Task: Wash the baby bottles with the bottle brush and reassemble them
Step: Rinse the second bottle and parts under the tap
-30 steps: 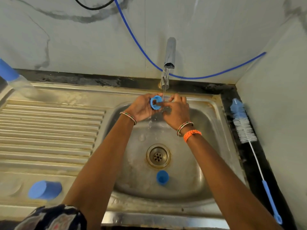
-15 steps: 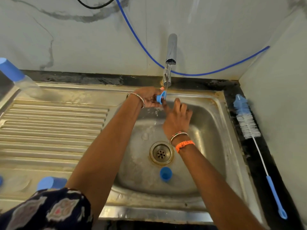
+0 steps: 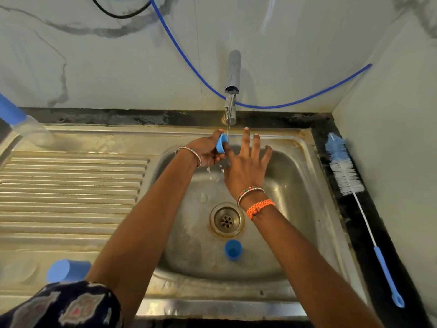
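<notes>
Step in hand: rinse, I'd say. My left hand (image 3: 208, 151) grips a small blue ring-shaped bottle part (image 3: 221, 143), fingers curled round it, right under the tap (image 3: 232, 86); the water stream lands on it. My right hand (image 3: 246, 166) is just right of the stream, fingers straight and spread, holding nothing, forefinger side close to the part; can't tell if it touches.

Relative to the tap:
- blue cup-like cap (image 3: 233, 249) in the sink basin (image 3: 295, 185), straight below, past the drain (image 3: 227, 220)
- bottle brush (image 3: 345, 176) lying on the dark ledge, far right, handle trailing toward me
- another blue cap (image 3: 67, 271) on the draining board (image 3: 71, 185), far left and near me
- clear bottle with blue top (image 3: 26, 125) far left against the wall, cut off by the frame edge

Next move, my guess: finish the rinse, park the part on the draining board, fetch the cap from the basin. Wet plastic is slippery, so hold firm.

Hard to make out: whether the held part is a collar or a cap; its inside faces away. No teat visible anywhere. Bottom left is blocked by my patterned sleeve (image 3: 59, 306).
</notes>
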A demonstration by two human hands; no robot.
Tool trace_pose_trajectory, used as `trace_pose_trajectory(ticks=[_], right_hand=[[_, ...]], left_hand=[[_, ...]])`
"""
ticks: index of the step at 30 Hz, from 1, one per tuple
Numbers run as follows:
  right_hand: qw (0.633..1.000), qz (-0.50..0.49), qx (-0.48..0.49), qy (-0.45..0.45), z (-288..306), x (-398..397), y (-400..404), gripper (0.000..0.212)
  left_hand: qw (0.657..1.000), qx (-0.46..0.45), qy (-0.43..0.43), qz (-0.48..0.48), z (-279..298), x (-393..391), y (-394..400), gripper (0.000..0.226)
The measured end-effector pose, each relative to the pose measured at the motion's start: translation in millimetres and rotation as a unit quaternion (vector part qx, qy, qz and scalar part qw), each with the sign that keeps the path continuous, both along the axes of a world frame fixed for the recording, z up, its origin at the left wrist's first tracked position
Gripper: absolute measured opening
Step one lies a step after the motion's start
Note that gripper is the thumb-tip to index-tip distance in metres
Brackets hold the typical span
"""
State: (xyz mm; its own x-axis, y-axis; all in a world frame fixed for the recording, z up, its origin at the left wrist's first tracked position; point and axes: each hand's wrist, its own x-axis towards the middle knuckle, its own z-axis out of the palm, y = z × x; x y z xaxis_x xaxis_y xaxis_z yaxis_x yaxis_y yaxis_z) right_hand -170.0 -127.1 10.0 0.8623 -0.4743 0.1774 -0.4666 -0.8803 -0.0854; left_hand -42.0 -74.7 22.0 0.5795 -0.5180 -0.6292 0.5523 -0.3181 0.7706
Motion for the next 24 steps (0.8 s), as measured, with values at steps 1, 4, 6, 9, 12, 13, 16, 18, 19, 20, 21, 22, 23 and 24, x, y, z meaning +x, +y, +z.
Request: trace_pose_trajectory(ticks=[1,4,6,9,12,13,16,18,19,20,21,22,23,24], right_hand=[[1.0,-0.002,-0.013,0.013,-3.4,-1.5,0.8,0.085],[1.0,0.008,0.011,-0.022,-6.7,-3.3,1.1,0.083],[0.991,0.042,0.083,-0.092,-1.0,-0.6,-4.5,0.052],[0.988,0.084,0.081,-0.105,5.8,4.7,-17.6,0.026],[0.978,0.089,0.168,-0.085,7.8,11.8,-25.8,0.016],[0.969,0.077,0.213,-0.103,8.5,14.9,-25.3,0.01],[0.939,0.068,0.302,-0.152,8.0,24.5,-15.5,0.009],[0.92,0.088,0.332,-0.189,3.1,24.8,-12.6,0.012],[0.915,0.107,0.334,-0.199,1.1,21.3,-13.5,0.013],[0.916,0.137,0.322,-0.198,-1.4,16.8,-16.5,0.013],[0.919,0.179,0.298,-0.185,-3.8,10.5,-21.3,0.011],[0.923,0.229,0.264,-0.162,-5.4,4.9,-27.3,0.013],[0.923,0.28,0.227,-0.135,-6.3,0.9,-33.8,0.022],[0.923,0.327,0.178,-0.098,-4.7,-0.8,-41.7,0.034]], left_hand=[[1.0,0.009,0.001,-0.02,4.0,2.1,1.1,0.037],[0.993,0.053,0.022,-0.099,12.1,6.4,5.7,0.045],[0.985,0.061,0.017,-0.161,11.7,2.4,7.4,0.047],[0.983,0.032,-0.013,-0.178,4.6,-7.8,4.7,0.055],[0.988,-0.009,-0.021,-0.156,-3.8,-15.2,6.0,0.058],[0.987,-0.038,-0.006,-0.157,-7.8,-18.1,7.2,0.06],[0.989,-0.105,0.012,-0.099,-18.5,-26.2,7.5,0.06],[0.99,-0.095,-0.012,-0.099,-20.9,-23.9,8.5,0.057],[0.988,-0.088,-0.014,-0.129,-20.5,-20.7,10.6,0.056],[0.984,-0.082,-0.007,-0.161,-20.0,-15.7,13.6,0.056],[0.981,-0.076,0.01,-0.179,-19.5,-11.3,17.2,0.058],[0.981,-0.069,0.032,-0.18,-19.2,-7.2,20.0,0.06],[0.981,-0.057,0.053,-0.177,-19.1,-4.5,21.9,0.062],[0.981,-0.041,0.062,-0.182,-18.9,-3.0,22.1,0.064]])
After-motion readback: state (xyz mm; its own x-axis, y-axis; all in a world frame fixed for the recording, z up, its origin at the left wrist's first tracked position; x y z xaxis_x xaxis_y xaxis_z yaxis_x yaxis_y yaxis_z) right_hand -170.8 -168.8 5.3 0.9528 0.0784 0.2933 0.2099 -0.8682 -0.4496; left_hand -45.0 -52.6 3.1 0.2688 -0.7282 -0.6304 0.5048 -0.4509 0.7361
